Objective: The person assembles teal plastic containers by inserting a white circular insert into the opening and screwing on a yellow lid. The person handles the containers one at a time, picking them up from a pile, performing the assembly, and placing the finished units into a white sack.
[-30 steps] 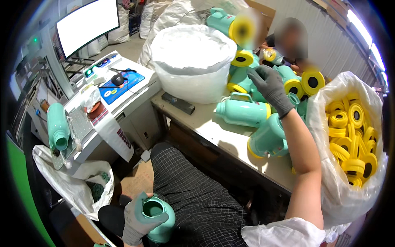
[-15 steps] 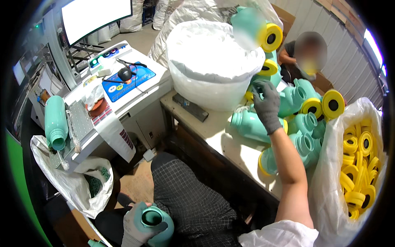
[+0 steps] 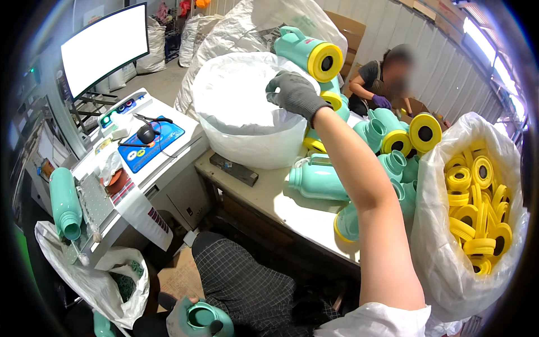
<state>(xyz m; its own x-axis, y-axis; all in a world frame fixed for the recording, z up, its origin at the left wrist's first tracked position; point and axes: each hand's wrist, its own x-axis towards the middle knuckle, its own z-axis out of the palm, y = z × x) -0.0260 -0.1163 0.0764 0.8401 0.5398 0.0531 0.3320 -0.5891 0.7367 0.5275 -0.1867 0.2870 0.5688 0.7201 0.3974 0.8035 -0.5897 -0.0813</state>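
At the bottom edge, my left hand (image 3: 178, 320), in a grey glove, grips a mint-green jug (image 3: 202, 315) near its open round mouth, which faces up. The fingers are partly cut off by the frame. My right hand (image 3: 295, 96), also grey-gloved, hovers over the white-lined bin (image 3: 252, 139) with fingers bent and apart; nothing shows between them. Just beyond it, a mint jug with a yellow base (image 3: 306, 53) lies on its side atop the pile. Below my right forearm, another mint jug (image 3: 319, 181) lies on the table, partly covered by the arm.
A clear bag of yellow rings (image 3: 477, 224) stands at right. Left is a machine table with a monitor (image 3: 106, 48), a blue mat (image 3: 150, 143) and a lying jug (image 3: 65, 202). A dark bar (image 3: 233, 169) lies by the bin. Across the pile, a co-worker wears purple gloves (image 3: 381, 101).
My right hand has moved left from above the jugs to over the white-lined bin. The head view has shifted. My left hand still holds its jug, now lower in the frame.
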